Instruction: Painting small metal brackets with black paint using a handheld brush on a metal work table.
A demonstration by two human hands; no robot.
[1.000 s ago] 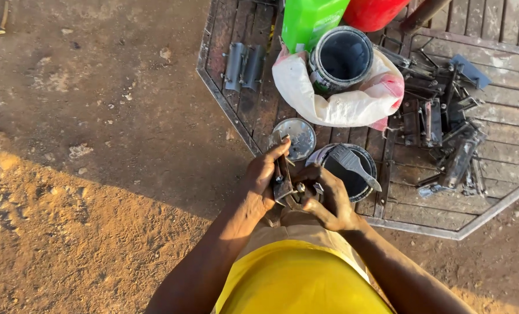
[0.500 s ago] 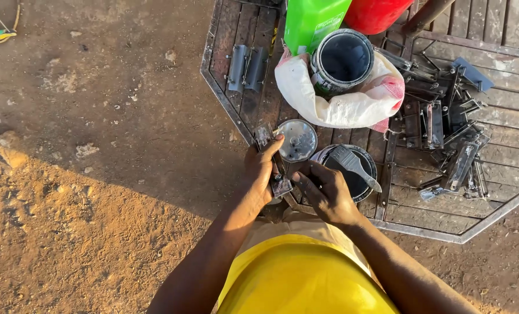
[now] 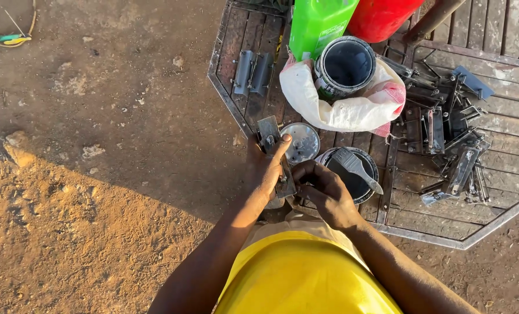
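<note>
A single camera worn on the person's head looks almost straight down, so the yellow top (image 3: 306,273) fills the bottom edge and both forearms reach up and away from the lens into the middle of the frame. The left hand (image 3: 266,166) and right hand (image 3: 323,192) sit close below, near the centre. Farther off, bare dirt ground (image 3: 96,174) fills the left half and a metal-framed slatted platform (image 3: 445,232) the upper right
</note>
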